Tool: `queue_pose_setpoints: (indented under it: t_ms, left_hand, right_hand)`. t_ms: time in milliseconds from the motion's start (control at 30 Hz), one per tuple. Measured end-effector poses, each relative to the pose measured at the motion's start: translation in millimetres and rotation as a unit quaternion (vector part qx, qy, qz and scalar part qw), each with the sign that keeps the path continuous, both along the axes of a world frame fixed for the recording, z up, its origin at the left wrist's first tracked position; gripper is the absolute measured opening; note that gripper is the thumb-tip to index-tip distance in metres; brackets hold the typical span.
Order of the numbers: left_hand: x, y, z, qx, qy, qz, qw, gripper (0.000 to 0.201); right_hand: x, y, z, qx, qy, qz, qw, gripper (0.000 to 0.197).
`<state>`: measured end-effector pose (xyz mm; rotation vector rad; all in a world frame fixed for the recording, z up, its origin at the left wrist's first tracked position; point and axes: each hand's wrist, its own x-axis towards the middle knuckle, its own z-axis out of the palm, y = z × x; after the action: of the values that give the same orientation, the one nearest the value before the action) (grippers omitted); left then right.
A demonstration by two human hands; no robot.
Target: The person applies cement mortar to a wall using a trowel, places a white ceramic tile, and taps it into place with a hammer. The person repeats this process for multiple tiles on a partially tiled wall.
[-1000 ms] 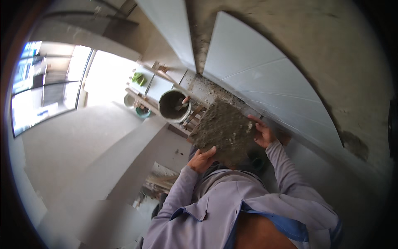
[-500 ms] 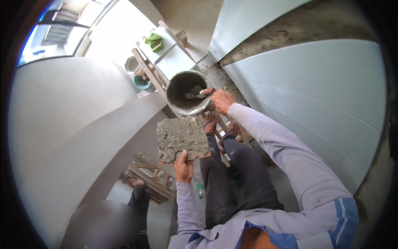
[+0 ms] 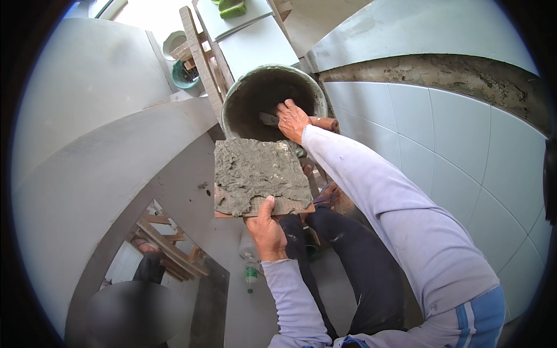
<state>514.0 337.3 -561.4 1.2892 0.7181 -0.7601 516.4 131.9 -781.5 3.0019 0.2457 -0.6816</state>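
My left hand (image 3: 268, 235) grips the lower edge of a square tile (image 3: 284, 206), thumb on top. Its reddish-brown, textured back faces up, mostly coated in a thick, rough layer of grey mortar (image 3: 258, 171). Just beyond it stands a large round bucket (image 3: 228, 111) with a mortar-smeared rim. My right hand (image 3: 293, 122) reaches into it, fingers stretched out over a trowel. The trowel's wooden handle (image 3: 326, 124) sticks out past the right rim, and part of its metal blade (image 3: 268, 119) shows left of my fingers. Whether my palm touches the trowel is hidden.
White tiles (image 3: 255, 49) lie on a wooden stand beyond the bucket, with a green cloth (image 3: 231, 8) on them. A teal bucket (image 3: 184, 75) stands at far left. Tiled wall (image 3: 464, 145) bounds the right. A plastic bottle (image 3: 250, 272) lies below; a blurred person (image 3: 136, 313) is at lower left.
My right hand has moved from beside the trowel handle into the bucket, over the trowel. The view has shifted closer to the bucket. My left hand still holds the mortar-covered tile.
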Motion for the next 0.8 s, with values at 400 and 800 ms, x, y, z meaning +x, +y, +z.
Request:
queue_pose_setpoints:
  t_ms: [400,800]
  left_hand:
    - [0,1,-3,0.033,-0.015,-0.003,0.999,0.044]
    - [6,8,-6,0.035,-0.03,-0.001,0.999,0.042]
  right_hand:
    - [-4,2,59,0.002,0.008,-0.038,0.999,0.021]
    - [5,-45,185,0.275,0.112,-0.263,0.918,0.023]
